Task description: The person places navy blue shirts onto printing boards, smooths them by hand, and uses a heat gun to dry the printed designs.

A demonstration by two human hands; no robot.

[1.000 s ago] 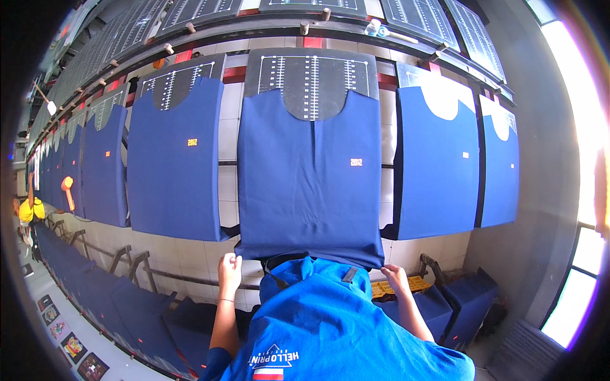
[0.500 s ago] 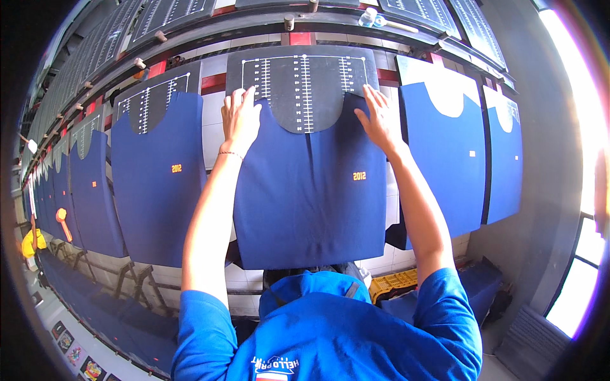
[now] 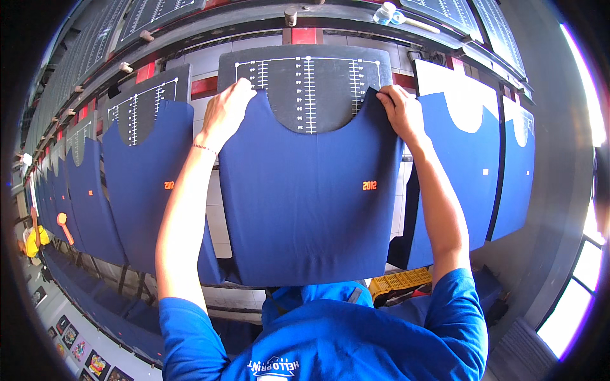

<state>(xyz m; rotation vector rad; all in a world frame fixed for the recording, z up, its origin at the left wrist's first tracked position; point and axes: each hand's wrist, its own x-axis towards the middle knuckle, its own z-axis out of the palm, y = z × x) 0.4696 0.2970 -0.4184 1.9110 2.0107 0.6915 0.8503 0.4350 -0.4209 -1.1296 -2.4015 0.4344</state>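
"Navy cloth panel (image 3: 308,209), spread over the dark board (image 3: 279,82) straight ahead of you: how are your hands set on it?"

"My left hand (image 3: 225,108) is curled closed at its eleven o'clock shoulder tip, its exact grip partly hidden; my right hand (image 3: 403,111) seems to pinch the other tip at one o'clock."

"Heavy?"

"Light, I'd judge, soft and limp, with faint creases toward six o'clock. Hardly fragile, though the curved neckline (image 3: 305,137) at twelve could stretch if I tugged it."

"So where's the best hold?"

"Those two narrow tips, with an even pull. I'd keep off the small orange print (image 3: 369,185) at three o'clock: it could smear if wet, and I can't tell whether it is."
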